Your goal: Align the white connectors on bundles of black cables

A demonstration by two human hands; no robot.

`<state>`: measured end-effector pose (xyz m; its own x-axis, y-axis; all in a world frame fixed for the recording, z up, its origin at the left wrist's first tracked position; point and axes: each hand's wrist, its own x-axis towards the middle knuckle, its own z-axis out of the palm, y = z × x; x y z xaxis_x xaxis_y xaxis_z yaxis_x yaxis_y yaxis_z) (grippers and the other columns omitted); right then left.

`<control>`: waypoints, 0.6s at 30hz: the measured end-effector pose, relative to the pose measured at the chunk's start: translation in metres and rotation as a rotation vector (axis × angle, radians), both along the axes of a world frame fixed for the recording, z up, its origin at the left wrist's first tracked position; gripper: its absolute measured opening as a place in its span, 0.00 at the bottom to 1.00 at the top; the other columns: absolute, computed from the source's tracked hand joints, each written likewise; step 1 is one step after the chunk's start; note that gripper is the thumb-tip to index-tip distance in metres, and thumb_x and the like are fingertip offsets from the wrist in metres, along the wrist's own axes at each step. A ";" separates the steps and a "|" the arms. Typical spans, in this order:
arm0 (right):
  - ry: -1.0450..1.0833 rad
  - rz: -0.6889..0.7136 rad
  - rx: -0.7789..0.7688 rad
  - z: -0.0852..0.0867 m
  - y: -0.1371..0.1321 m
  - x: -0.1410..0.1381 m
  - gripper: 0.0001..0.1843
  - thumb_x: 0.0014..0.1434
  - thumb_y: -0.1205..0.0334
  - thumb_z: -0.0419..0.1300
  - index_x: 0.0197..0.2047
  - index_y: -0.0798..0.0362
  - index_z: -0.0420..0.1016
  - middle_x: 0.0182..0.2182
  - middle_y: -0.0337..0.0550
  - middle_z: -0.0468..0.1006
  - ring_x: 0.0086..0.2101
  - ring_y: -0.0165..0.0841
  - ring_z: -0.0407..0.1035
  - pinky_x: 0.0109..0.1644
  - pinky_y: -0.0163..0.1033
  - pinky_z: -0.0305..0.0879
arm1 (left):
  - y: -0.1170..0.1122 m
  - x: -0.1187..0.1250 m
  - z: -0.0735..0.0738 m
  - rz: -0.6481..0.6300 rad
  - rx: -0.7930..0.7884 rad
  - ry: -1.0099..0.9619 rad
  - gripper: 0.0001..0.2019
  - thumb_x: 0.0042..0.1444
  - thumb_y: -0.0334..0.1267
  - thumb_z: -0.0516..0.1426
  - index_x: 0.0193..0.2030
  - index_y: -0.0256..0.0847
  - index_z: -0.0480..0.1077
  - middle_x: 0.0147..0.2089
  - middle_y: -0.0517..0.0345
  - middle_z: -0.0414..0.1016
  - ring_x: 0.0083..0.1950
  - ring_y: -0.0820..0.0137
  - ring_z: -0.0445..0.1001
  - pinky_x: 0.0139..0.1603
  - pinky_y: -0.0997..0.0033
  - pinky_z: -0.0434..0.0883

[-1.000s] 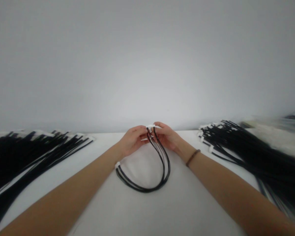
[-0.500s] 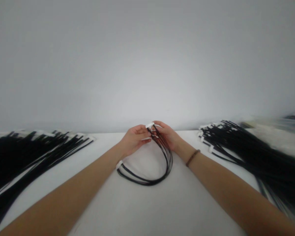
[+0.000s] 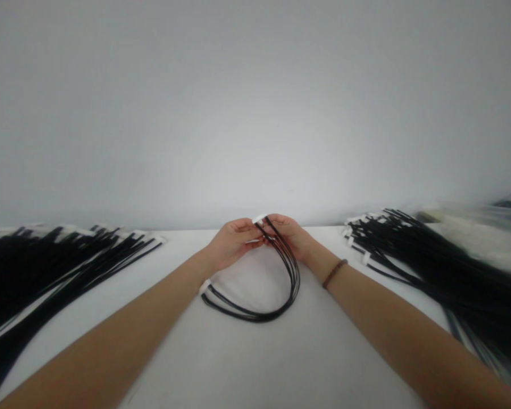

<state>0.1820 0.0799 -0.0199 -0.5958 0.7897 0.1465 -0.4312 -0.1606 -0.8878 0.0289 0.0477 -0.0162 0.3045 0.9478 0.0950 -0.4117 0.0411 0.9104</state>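
Black wires with a white connector at each end form a wire harness [image 3: 293, 284], which curves in a loop over the white table. Its upper connector [image 3: 259, 218] is between my two hands. My left hand [image 3: 235, 241] pinches the harness by that connector from the left. From the right, my right hand [image 3: 290, 234] has its fingers closed on the wires just behind the same connector; some fingertips are hidden. The harness's other connector [image 3: 205, 287] lies beside my left wrist, touching neither hand's fingers.
A large pile of black wire harnesses [image 3: 46, 278] with white connectors covers the table's left side. Another pile [image 3: 434, 272] lies on the right, with clear plastic bags [image 3: 485, 233] behind it. A pale wall [image 3: 255, 113] rises at the table's back edge.
My right fingers have shifted slightly down and in around the wires by the upper connector. The loop has moved a little to the right; my left hand stays nearly still.
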 end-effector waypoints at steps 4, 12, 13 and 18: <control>-0.020 -0.010 -0.001 0.001 -0.001 0.001 0.14 0.38 0.66 0.66 0.30 0.56 0.68 0.25 0.36 0.71 0.25 0.24 0.65 0.32 0.32 0.60 | 0.000 0.000 0.001 -0.008 -0.011 -0.012 0.05 0.41 0.28 0.62 0.24 0.34 0.68 0.28 0.56 0.73 0.33 0.72 0.72 0.40 0.68 0.67; -0.068 0.030 0.053 0.000 -0.002 0.002 0.11 0.38 0.67 0.65 0.26 0.57 0.67 0.22 0.36 0.70 0.23 0.23 0.63 0.28 0.31 0.58 | 0.003 -0.007 0.001 -0.103 -0.033 0.033 0.05 0.43 0.30 0.61 0.25 0.33 0.68 0.29 0.53 0.74 0.32 0.70 0.72 0.40 0.67 0.67; -0.078 0.044 0.065 0.000 -0.002 0.002 0.11 0.38 0.68 0.65 0.26 0.58 0.67 0.22 0.36 0.70 0.23 0.24 0.63 0.28 0.31 0.58 | 0.004 -0.008 0.000 -0.106 -0.030 0.036 0.05 0.43 0.30 0.61 0.25 0.33 0.68 0.29 0.53 0.73 0.32 0.71 0.72 0.39 0.67 0.67; -0.154 0.091 0.140 0.002 -0.005 0.000 0.09 0.40 0.67 0.64 0.26 0.59 0.69 0.20 0.35 0.67 0.22 0.21 0.60 0.26 0.29 0.55 | 0.004 -0.009 -0.001 -0.116 -0.022 0.039 0.05 0.46 0.32 0.59 0.25 0.33 0.67 0.27 0.54 0.72 0.30 0.72 0.71 0.39 0.67 0.67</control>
